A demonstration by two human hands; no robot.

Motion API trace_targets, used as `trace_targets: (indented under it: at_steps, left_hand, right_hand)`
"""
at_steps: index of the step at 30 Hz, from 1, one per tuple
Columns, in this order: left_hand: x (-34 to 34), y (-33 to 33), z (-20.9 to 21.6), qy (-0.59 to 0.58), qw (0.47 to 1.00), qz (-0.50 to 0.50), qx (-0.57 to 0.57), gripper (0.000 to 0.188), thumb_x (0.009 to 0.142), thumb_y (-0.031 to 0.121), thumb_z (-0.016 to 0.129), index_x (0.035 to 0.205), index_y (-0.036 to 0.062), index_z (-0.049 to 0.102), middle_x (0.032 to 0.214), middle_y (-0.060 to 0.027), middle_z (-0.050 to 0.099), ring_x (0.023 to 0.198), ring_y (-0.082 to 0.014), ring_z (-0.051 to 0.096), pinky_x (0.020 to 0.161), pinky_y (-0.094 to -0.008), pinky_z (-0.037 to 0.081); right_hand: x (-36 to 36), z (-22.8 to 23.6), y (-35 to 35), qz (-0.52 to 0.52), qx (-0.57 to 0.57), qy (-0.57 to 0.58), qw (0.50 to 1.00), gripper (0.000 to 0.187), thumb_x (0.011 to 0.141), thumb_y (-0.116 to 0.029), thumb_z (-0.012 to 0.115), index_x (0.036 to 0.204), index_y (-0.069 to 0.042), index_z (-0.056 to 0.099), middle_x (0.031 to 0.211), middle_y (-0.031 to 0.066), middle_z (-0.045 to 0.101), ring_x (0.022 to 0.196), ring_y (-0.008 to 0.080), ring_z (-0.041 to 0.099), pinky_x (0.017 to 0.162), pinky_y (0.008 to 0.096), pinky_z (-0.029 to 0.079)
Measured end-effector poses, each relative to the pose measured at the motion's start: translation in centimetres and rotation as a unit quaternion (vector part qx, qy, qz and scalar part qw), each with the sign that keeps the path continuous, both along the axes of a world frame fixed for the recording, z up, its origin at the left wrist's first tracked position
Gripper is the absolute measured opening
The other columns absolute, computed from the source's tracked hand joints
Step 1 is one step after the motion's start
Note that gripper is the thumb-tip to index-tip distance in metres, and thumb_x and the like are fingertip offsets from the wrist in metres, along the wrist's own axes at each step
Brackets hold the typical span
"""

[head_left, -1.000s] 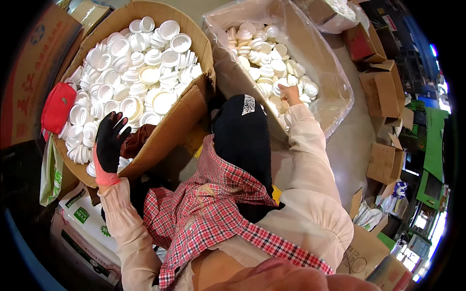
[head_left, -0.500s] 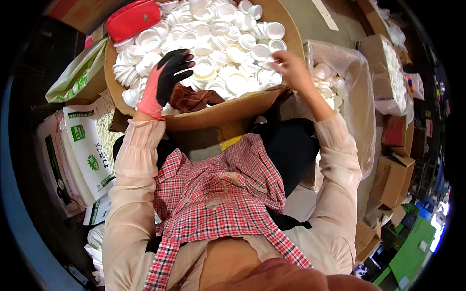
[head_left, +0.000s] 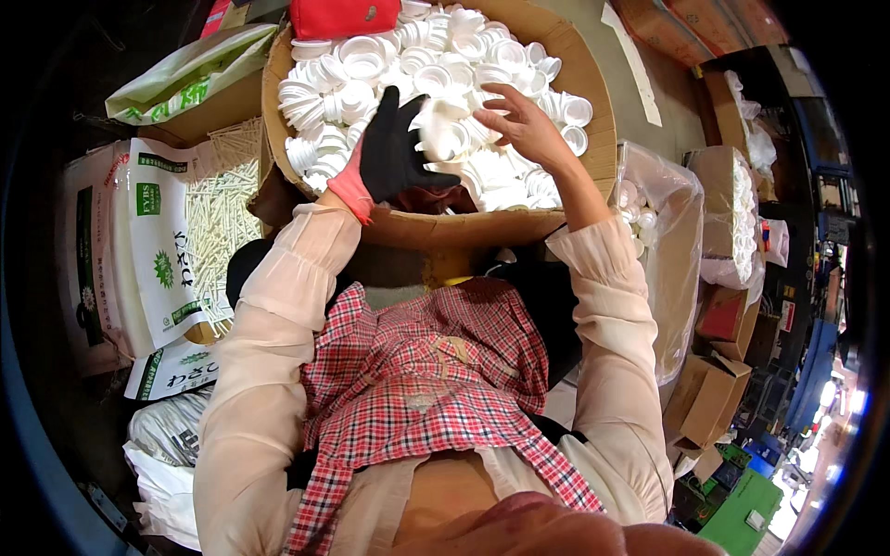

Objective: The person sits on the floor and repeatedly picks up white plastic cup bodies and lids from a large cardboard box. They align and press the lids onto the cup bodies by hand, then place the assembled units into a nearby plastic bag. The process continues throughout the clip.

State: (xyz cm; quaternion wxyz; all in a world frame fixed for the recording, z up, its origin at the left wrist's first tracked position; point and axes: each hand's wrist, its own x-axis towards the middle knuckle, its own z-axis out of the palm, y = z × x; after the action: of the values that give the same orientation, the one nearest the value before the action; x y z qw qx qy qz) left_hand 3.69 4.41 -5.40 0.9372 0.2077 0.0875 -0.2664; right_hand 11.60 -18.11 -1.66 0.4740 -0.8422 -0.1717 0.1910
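White round plastic lids (head_left: 362, 57) fill a large cardboard box (head_left: 593, 83) before me. Over its near part is my left hand (head_left: 394, 153), in a black and pink glove, thumb and fingers spread apart. A smeared white lid (head_left: 434, 130) shows beside its fingers; whether they touch it I cannot tell. My bare right hand (head_left: 528, 128) hovers over the lids to the right, fingers stretched out and holding nothing visible. Below the left glove a dark brown cloth (head_left: 436, 200) lies partly hidden against the box's near wall.
On the box's far left lies a red pouch (head_left: 343, 17). To the left, an opened printed bag (head_left: 167, 259) stands by many thin pale sticks (head_left: 222, 204). At right are a plastic-lined box (head_left: 672, 213) with more lids and an open carton (head_left: 709, 398).
The view has shifted, so the box sits farther right in it. My left hand has moved inward over the lids and turned. My right hand has come closer to the left.
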Motion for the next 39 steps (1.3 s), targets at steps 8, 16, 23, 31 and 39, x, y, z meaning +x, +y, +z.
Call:
trace_targets:
  at_steps: [8, 16, 23, 31, 39]
  left_hand:
    - [1.5, 2.1, 2.0, -0.106, 0.969, -0.022, -0.224, 0.073, 0.092, 0.059, 0.038, 0.144, 0.0083, 0.028, 0.144, -0.0317, 0.026, 0.130, -0.0529, 0.030, 0.099, -0.0630, 0.038]
    - [1.2, 1.0, 2.0, -0.175, 0.968, -0.043, -0.173, 0.074, 0.095, 0.058, 0.029, 0.146, 0.0048, 0.026, 0.140, -0.0281, 0.037, 0.128, -0.0455, 0.040, 0.088, -0.0533, 0.050]
    - [-0.7, -1.5, 4.0, -0.295, 0.941, 0.075, 0.144, 0.045, 0.102, 0.030, 0.035, 0.135, -0.0008, 0.041, 0.126, -0.0139, 0.055, 0.110, -0.0206, 0.058, 0.094, -0.0344, 0.048]
    - [-0.3, 0.9, 4.4, -0.378, 0.895, 0.028, 0.234, 0.047, 0.091, 0.003, 0.056, 0.136, 0.0010, 0.040, 0.127, -0.0115, 0.056, 0.113, -0.0205, 0.057, 0.099, -0.0332, 0.045]
    - [1.2, 1.3, 3.2, -0.196, 0.932, -0.050, 0.301, 0.062, 0.097, 0.052, 0.040, 0.131, 0.0007, 0.047, 0.113, -0.0118, 0.063, 0.098, -0.0176, 0.064, 0.084, -0.0307, 0.053]
  right_hand:
    - [3.3, -14.1, 0.4, -0.133, -0.331, -0.017, 0.934, 0.037, 0.070, -0.032, 0.073, 0.088, 0.000, 0.068, 0.097, 0.0236, 0.066, 0.091, 0.0373, 0.065, 0.078, 0.0412, 0.051]
    - [-0.9, -0.8, 0.5, -0.058, 0.274, 0.129, 0.951, 0.013, 0.077, -0.007, 0.065, 0.076, -0.006, 0.053, 0.142, 0.0155, 0.042, 0.118, 0.0256, 0.052, 0.093, 0.0366, 0.045]
    - [-5.9, 2.3, -0.3, 0.044, 0.358, 0.069, 0.930, 0.074, 0.064, 0.004, 0.080, 0.125, -0.012, 0.043, 0.130, 0.0083, 0.046, 0.121, 0.0216, 0.046, 0.101, 0.0368, 0.041]
    - [-6.9, 5.2, -3.0, 0.093, 0.035, -0.315, 0.944, 0.062, 0.059, 0.004, 0.071, 0.115, -0.005, 0.049, 0.131, 0.0105, 0.045, 0.110, 0.0285, 0.050, 0.094, 0.0378, 0.045]
    - [-8.2, 4.1, -1.4, 0.270, -0.092, -0.387, 0.877, 0.058, 0.055, 0.005, 0.065, 0.112, -0.004, 0.055, 0.131, 0.0090, 0.049, 0.106, 0.0305, 0.052, 0.088, 0.0364, 0.047]
